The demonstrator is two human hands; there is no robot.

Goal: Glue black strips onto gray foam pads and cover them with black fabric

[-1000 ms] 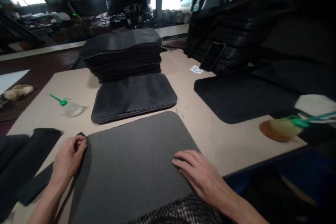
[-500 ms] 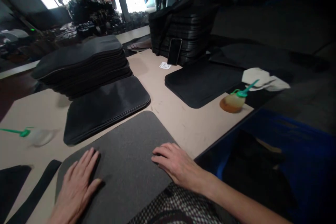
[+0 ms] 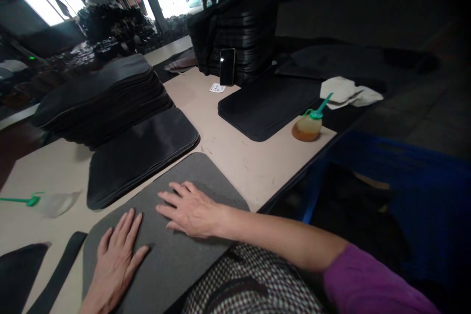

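A dark grey panel with rounded corners lies flat on the table's near edge in front of me. My left hand rests on its left part, palm down with the fingers stretched out. On the panel's middle lies my right hand, its fingers spread and nothing held in it. Just beyond the panel is a low stack of black panels. A narrow black strip lies left of my left hand, beside another black piece.
A tall stack of black panels stands at the back left. Squeeze bottles with green spouts, one whitish, one amber, lie at either side. A phone leans on a black bag. A blue crate is at right.
My right hand has slid left from the panel's right edge to its middle, and its fingers have spread. My left hand stays flat on the panel. The view has shifted slightly.
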